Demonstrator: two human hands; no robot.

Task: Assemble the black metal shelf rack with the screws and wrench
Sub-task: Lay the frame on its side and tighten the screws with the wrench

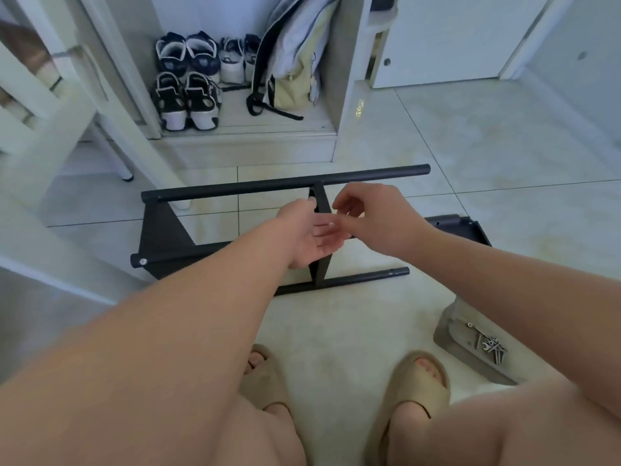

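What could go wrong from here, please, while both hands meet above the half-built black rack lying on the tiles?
1. The right hand has its fingers curled at the open left hand; if a small part is passing there, which I cannot see, it could drop and roll under the rack.
2. The screws and wrench lie loose on the grey tray beside the right sandal; a shuffle of that foot could scatter them.

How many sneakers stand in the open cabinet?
6 sneakers: two dark sneakers at the back left, two white sneakers right of them, by the bag, two black-and-white sneakers in front. The bag may hide more.
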